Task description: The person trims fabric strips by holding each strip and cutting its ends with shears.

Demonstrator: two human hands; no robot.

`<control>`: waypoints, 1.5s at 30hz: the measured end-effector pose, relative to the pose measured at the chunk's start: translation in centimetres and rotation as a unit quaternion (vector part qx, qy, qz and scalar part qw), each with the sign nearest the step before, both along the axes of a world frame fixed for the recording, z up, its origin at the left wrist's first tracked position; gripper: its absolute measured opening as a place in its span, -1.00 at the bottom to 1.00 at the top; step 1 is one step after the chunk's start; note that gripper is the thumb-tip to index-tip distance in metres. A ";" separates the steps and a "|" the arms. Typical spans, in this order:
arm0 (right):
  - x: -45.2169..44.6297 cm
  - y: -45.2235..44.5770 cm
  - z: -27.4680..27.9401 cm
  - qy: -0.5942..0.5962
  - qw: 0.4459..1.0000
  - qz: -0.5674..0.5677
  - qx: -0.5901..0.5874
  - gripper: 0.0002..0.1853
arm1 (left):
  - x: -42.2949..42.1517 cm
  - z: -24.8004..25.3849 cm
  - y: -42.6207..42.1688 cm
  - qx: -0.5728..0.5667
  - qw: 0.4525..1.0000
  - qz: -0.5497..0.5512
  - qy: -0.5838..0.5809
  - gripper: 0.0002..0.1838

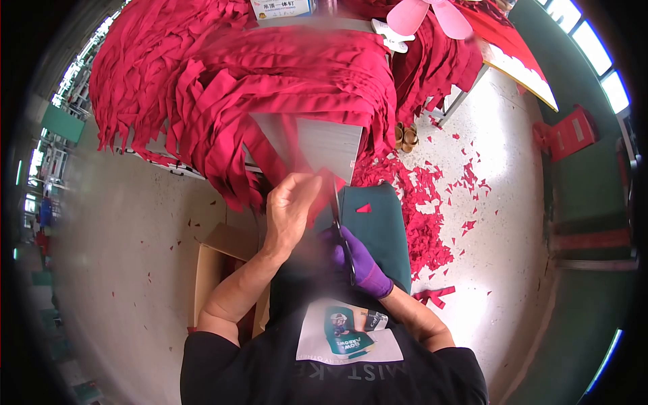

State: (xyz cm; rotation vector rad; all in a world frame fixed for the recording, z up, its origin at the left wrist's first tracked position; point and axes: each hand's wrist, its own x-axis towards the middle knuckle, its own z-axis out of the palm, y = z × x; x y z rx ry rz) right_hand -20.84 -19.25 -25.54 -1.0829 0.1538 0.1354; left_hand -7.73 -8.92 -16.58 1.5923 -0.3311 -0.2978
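My bare left hand (289,206) is in front of the table's edge, its fingers pinched on a red fabric strip (290,138) that runs down from the table and is blurred near my fingertips. My right hand (368,266), in a purple glove, is closed around a pair of scissors (336,202). The scissor blades point up and away from me, just right of my left fingertips, near the strip. How far the blades are apart is unclear. Many more red fabric strips (297,71) lie heaped across the table in front of me.
A grey table (337,140) stands ahead under the strips. Small red scraps (422,223) litter the floor at right, with one scrap (364,208) on my green-covered lap. A cardboard box (208,273) sits at my left. Pink fan blades (408,17) and a white box (287,8) are farther back.
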 end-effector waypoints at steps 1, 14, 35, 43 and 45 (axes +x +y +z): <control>0.1 0.0 0.5 -0.009 1.000 -0.007 -0.018 -0.51 | 0.0 0.0 -0.1 -0.002 1.000 0.002 -0.003 -0.87; -0.2 -0.1 1.0 -0.043 0.984 -0.072 -0.155 -0.70 | 0.1 -0.3 -0.5 -0.028 1.000 0.008 -0.009 -0.88; 0.3 -0.7 0.7 -0.052 0.974 -0.096 -0.199 -0.74 | 0.1 -0.5 -0.2 0.023 0.998 -0.014 -0.048 -0.88; -0.2 -1.0 0.3 -0.053 0.976 -0.081 -0.193 -0.79 | 0.2 -0.8 -0.2 0.015 0.999 -0.025 -0.046 -0.88; -0.2 -0.8 0.4 -0.065 0.976 -0.088 -0.186 -0.81 | 0.2 -1.0 -0.1 0.021 0.998 -0.031 -0.058 -0.88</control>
